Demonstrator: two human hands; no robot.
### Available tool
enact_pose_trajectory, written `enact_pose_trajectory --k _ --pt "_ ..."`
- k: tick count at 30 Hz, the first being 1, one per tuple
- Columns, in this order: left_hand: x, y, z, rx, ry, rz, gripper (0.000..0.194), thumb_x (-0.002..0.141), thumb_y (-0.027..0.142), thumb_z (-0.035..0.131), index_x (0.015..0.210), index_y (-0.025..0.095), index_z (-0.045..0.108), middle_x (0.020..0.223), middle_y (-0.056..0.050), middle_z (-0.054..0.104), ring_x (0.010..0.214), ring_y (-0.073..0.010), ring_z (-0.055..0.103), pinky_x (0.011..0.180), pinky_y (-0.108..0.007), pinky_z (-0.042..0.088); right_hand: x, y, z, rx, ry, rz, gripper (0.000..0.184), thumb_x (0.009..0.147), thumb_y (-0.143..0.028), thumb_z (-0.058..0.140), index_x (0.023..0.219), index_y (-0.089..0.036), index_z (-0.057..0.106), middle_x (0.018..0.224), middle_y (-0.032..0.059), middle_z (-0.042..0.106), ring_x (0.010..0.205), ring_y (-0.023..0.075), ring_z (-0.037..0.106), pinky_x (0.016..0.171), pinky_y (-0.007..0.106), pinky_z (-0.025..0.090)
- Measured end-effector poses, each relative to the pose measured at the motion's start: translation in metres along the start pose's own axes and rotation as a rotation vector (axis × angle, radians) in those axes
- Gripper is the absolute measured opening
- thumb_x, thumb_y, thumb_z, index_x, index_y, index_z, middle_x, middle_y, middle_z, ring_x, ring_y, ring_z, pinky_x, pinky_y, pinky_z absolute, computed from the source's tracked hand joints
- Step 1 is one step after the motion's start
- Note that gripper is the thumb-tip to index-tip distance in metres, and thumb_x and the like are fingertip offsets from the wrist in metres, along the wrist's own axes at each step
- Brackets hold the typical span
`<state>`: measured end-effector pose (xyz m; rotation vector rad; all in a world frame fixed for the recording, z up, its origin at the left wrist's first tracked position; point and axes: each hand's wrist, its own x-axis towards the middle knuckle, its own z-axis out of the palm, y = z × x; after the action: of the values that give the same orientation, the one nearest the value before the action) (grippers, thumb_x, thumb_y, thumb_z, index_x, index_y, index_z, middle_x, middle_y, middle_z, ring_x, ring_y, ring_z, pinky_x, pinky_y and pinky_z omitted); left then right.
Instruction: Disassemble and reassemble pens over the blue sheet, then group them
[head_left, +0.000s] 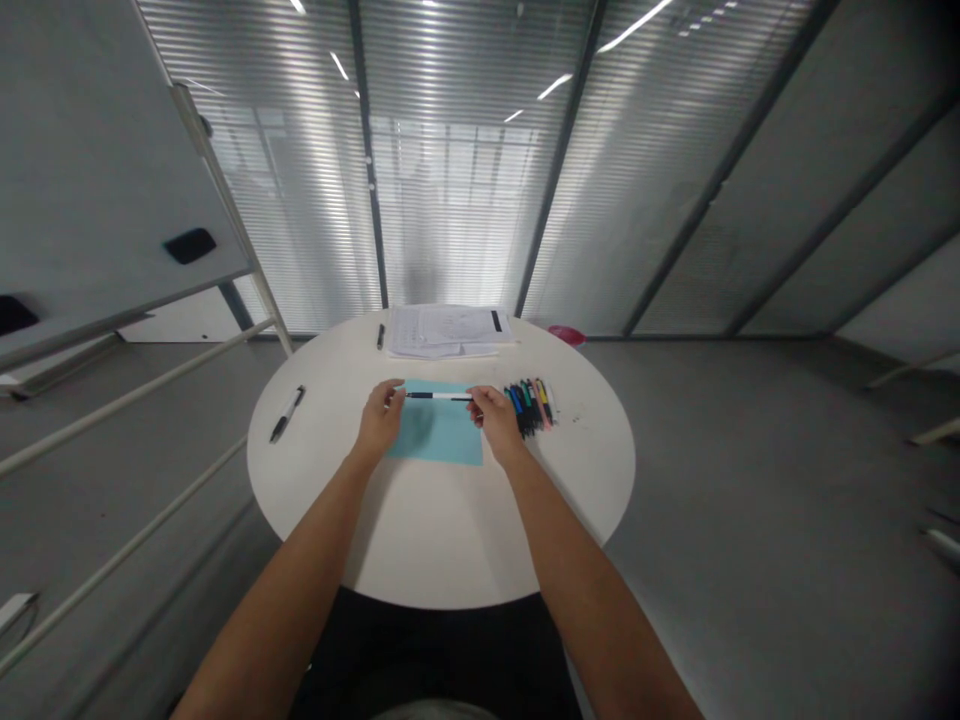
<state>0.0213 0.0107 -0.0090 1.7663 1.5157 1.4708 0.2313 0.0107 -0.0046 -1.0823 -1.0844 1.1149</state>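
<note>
Two hands on one pen: your left hand [381, 418] and right hand [495, 420] hold a black-and-white pen [439, 396] level by its ends, fingers pinched shut on it, above the top edge of a light-blue sheet [436, 430]. On the round white counter [442, 530]: colored pens [529, 407] at 3 o'clock, just beside your right hand; a stack of papers [448, 332] at 12; a loose pen [287, 413] at 9.

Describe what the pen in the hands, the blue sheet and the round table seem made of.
The pen looks like plastic: its white-and-black barrel shows a slight shine. The blue sheet looks like matte paper or thin card, without gloss. The round table seems smooth white laminate, though the look leaves that open.
</note>
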Motion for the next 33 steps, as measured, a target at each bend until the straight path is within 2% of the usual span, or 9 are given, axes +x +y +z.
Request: enact_pose_trajectory --k 3,6,12,16,23,33 --pt "-0.002 -0.013 -0.008 -0.262 -0.013 -0.145 0.036 0.081 0.044 0.053 0.099 0.016 0.063 0.076 -0.004 0.061 0.068 -0.0139 0.054 0.069 -0.027 0.042 0.001 0.002 -0.001 0.035 -0.009 0.032 0.032 0.069 -0.047 0.06 0.081 -0.017 0.063 0.059 -0.0026 0.056 0.047 0.0065 0.045 0.042 0.018 0.028" --pt "-0.005 -0.011 -0.009 -0.444 -0.031 -0.258 0.038 0.072 0.045 0.063 0.096 0.015 0.065 0.076 -0.004 0.062 0.059 -0.0104 0.049 0.061 -0.024 0.04 -0.001 0.004 0.0 0.033 -0.042 0.032 0.033 0.069 -0.048 0.061 0.083 -0.017 0.063 0.059 -0.0028 0.057 0.047 0.0063 0.047 0.041 0.017 0.029" --pt "-0.01 -0.002 -0.003 -0.673 -0.088 -0.318 0.035 0.066 0.038 0.07 0.09 0.014 0.066 0.074 -0.004 0.063 0.055 -0.0085 0.048 0.054 -0.023 0.036 -0.003 0.007 0.001 0.033 -0.058 0.051 0.035 0.069 -0.049 0.06 0.084 -0.017 0.062 0.058 -0.0032 0.057 0.044 0.0062 0.047 0.038 0.017 0.03" --pt "-0.009 -0.002 -0.005 -0.739 -0.073 -0.374 0.035 0.063 0.039 0.072 0.087 0.015 0.066 0.073 -0.003 0.063 0.054 -0.0078 0.049 0.054 -0.024 0.037 0.0 0.01 0.001 0.044 -0.046 0.084 0.035 0.072 -0.049 0.055 0.087 -0.018 0.06 0.054 -0.0038 0.056 0.041 0.0071 0.046 0.036 0.017 0.029" --pt "-0.009 0.002 -0.008 -0.793 -0.105 -0.398 0.034 0.062 0.038 0.075 0.085 0.015 0.066 0.071 -0.002 0.062 0.053 -0.0073 0.048 0.053 -0.023 0.037 0.005 0.015 -0.001 0.09 0.029 0.054 0.029 0.068 -0.038 0.059 0.09 -0.021 0.054 0.042 -0.0122 0.039 0.033 0.0052 0.033 0.035 0.017 0.024" --pt "-0.008 -0.002 -0.006 -0.799 -0.08 -0.418 0.034 0.062 0.036 0.075 0.085 0.013 0.066 0.067 -0.001 0.058 0.051 -0.0064 0.047 0.049 -0.021 0.035 0.002 0.009 0.001 0.086 0.034 0.043 0.026 0.066 -0.034 0.056 0.088 -0.02 0.054 0.043 -0.0119 0.041 0.032 0.005 0.034 0.034 0.017 0.024"
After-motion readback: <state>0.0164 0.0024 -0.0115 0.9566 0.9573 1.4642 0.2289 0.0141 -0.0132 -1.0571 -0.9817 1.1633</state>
